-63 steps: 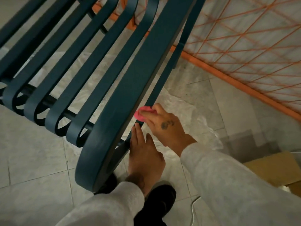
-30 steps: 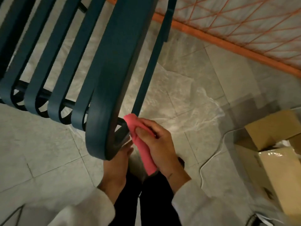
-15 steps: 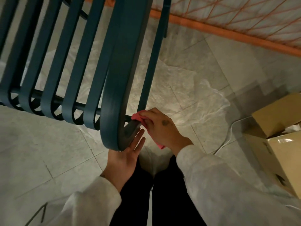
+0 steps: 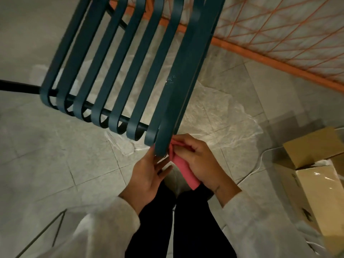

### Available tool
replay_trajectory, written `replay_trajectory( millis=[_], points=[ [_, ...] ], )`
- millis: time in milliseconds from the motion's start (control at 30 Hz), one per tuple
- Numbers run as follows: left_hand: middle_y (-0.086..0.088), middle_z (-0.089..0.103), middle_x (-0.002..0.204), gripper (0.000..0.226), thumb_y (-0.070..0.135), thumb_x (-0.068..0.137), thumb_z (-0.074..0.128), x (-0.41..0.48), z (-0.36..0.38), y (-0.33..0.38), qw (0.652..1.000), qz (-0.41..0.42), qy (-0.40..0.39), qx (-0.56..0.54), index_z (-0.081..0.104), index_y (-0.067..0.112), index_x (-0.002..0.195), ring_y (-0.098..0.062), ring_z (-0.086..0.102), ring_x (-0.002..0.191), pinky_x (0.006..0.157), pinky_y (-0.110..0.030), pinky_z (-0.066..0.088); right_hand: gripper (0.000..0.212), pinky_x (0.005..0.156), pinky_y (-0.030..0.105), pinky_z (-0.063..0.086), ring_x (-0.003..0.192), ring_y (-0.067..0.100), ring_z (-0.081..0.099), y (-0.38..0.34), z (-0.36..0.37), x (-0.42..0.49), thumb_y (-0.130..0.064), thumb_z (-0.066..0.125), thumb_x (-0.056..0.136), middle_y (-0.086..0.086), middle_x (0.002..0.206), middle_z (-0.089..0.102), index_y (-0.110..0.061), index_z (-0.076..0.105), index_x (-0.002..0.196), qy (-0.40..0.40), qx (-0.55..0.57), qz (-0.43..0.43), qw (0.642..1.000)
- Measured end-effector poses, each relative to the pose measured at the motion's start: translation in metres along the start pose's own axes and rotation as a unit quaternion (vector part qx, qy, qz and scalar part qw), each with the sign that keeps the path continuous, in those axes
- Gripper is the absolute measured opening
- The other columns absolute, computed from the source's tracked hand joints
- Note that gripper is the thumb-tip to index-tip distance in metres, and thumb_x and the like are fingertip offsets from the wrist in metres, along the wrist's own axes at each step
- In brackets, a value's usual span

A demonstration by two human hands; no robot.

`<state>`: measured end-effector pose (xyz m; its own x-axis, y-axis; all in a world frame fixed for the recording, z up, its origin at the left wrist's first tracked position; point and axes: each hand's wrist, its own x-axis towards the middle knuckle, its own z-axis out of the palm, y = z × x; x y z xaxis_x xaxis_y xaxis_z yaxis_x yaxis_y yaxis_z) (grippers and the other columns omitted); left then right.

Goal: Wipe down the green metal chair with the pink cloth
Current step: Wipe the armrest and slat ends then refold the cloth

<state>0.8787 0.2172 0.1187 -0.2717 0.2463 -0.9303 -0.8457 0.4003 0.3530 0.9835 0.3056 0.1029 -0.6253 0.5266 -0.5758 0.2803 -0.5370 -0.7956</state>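
The green metal chair [image 4: 141, 75] fills the upper middle of the head view, its curved slats ending in loops near me. A pale smear shows on the wide right slat. My right hand [image 4: 197, 159] grips the folded pink cloth [image 4: 184, 171] and holds its upper end against the lower right edge of that wide slat. My left hand [image 4: 147, 174] is just left of it, fingers straight, fingertips touching the slat's rounded end.
Open cardboard boxes [image 4: 314, 164] sit on the tiled floor at the right, with a white cable [image 4: 260, 161] beside them. An orange wire mesh frame [image 4: 279, 34] stands behind the chair. Clear plastic sheet [image 4: 223, 112] lies under the chair. My dark-trousered legs are below.
The view has lifted, showing more of the chair. My right hand has turned so the cloth hangs visibly below it, still at the slat's end. My left hand stays at the slat's end.
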Motion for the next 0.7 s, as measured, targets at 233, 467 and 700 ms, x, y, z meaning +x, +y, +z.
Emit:
replay_trajectory(
  millis=[233, 467, 700],
  points=[
    [0.01, 0.075, 0.103, 0.026, 0.011, 0.092, 0.057, -0.046, -0.009, 0.04, 0.965, 0.157, 0.0, 0.21, 0.074, 0.029, 0.099, -0.008, 0.065, 0.106, 0.1, -0.035, 0.046, 0.025, 0.049, 0.027, 0.053, 0.059, 0.019, 0.064, -0.028, 0.014, -0.051, -0.015, 0.067, 0.086, 0.014, 0.105, 0.066, -0.019, 0.07, 0.111, 0.052, 0.214, 0.073, 0.973],
    [0.015, 0.07, 0.117, 0.054, -0.012, 0.089, 0.047, -0.064, -0.021, 0.068, 0.911, 0.227, -0.122, 0.321, 0.066, 0.029, 0.118, -0.001, 0.061, 0.114, 0.103, -0.027, 0.046, 0.024, 0.075, 0.057, 0.059, 0.097, 0.038, 0.068, -0.047, 0.041, -0.065, -0.028, 0.08, 0.076, -0.006, 0.109, 0.071, -0.024, 0.071, 0.098, 0.162, 0.133, 0.017, 0.978],
    [0.025, 0.069, 0.111, 0.063, -0.018, 0.088, 0.04, -0.062, -0.026, 0.067, 0.899, 0.226, -0.146, 0.346, 0.062, 0.03, 0.122, 0.007, 0.06, 0.111, 0.089, -0.009, 0.047, 0.017, 0.082, 0.024, 0.053, 0.083, -0.007, 0.063, 0.0, 0.079, -0.053, -0.025, 0.081, 0.08, -0.017, 0.09, 0.071, -0.025, 0.069, 0.092, 0.278, 0.013, 0.049, 0.959]
  ],
)
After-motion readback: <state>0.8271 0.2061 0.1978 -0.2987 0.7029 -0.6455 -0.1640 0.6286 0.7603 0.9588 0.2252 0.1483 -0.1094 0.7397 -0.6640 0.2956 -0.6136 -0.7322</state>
